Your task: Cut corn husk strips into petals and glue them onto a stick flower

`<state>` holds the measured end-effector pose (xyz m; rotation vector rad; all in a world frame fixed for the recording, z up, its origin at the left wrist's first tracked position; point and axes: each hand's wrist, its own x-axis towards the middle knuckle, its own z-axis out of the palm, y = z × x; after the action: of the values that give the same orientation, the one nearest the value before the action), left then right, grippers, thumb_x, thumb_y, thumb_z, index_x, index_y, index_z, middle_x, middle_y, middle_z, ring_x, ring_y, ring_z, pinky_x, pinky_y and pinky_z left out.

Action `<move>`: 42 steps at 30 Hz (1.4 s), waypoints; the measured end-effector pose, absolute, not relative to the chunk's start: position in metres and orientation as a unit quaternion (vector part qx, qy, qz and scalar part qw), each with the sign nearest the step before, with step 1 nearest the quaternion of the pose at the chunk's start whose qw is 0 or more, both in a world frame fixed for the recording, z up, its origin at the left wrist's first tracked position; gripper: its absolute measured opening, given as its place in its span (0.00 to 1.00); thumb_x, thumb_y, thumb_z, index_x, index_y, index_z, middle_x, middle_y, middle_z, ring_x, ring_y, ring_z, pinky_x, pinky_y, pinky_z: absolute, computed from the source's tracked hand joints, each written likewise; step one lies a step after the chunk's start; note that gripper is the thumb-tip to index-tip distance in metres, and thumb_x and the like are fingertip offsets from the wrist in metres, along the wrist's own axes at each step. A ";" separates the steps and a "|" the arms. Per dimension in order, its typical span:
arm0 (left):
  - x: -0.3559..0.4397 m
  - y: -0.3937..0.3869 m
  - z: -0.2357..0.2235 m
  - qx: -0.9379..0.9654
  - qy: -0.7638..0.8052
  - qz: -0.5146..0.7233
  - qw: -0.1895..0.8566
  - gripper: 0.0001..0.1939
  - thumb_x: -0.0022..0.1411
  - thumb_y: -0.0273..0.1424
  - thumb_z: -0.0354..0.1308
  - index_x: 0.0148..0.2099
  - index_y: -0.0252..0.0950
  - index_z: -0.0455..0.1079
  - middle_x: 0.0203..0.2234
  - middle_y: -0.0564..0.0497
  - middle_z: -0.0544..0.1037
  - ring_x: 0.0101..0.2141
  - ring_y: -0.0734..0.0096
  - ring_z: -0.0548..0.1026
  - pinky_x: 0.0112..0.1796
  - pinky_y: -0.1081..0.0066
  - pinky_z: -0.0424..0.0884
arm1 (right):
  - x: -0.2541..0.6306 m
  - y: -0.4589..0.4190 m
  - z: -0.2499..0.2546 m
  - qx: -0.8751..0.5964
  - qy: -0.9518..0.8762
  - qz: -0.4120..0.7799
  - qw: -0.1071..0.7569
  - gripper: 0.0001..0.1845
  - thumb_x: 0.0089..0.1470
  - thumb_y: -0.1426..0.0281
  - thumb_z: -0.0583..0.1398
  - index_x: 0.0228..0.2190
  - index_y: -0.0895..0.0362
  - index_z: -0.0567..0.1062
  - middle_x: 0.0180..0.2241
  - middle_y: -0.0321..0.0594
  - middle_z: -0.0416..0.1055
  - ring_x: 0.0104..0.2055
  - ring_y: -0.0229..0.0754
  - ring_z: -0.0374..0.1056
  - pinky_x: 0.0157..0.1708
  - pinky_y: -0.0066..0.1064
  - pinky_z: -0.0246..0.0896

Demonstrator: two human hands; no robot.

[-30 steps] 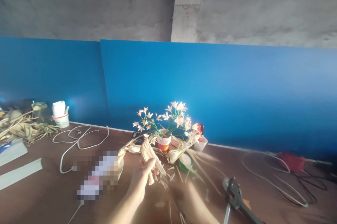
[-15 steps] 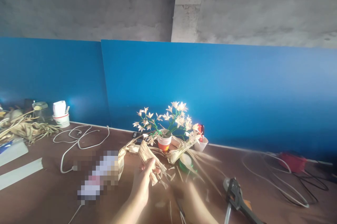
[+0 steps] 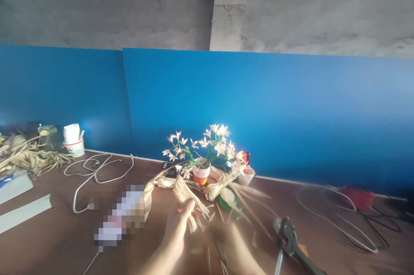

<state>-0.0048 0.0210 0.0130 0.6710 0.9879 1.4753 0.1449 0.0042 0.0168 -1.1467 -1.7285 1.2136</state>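
My left hand (image 3: 183, 219) is closed around a bunch of dried corn husk (image 3: 184, 191), thumb on top. The husk's cut, ragged end points right and down. Close by on the right is my right hand (image 3: 223, 227), smeared, its fingers not readable. Below it shows a slim dark tool (image 3: 221, 254), mostly hidden, its kind unclear. Beyond my hands stands an orange and white paper cup (image 3: 201, 176) with pale husk flowers (image 3: 221, 148) on green stems. More corn husks (image 3: 216, 189) lie around the cup's base.
A glue gun (image 3: 291, 240) lies at right, nearer me. Left of my hands is a blurred-out white power strip (image 3: 119, 217); a white cable (image 3: 95, 171) curls behind it. A blue partition (image 3: 258, 102) runs along the back. A red object (image 3: 359, 197) with cables sits far right.
My left hand and the husk have shifted slightly right and down. The dark tool beneath my right hand shows at a slightly different angle. The other things stay in place.
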 end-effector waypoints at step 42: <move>-0.028 0.042 0.008 0.291 0.556 0.602 0.494 0.17 0.40 0.42 0.66 0.22 0.34 0.69 0.12 0.54 0.71 0.13 0.80 0.62 0.15 0.78 0.53 | 0.176 0.004 0.023 -0.390 -0.574 0.680 0.234 0.09 0.44 0.68 0.60 0.19 0.61 0.73 0.10 0.30 0.64 0.10 0.27 0.55 0.10 0.19 0.41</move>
<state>-0.0279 0.0424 0.0079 0.7067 1.3472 1.4592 0.1764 0.0042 0.0230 -1.0704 -1.5766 1.8679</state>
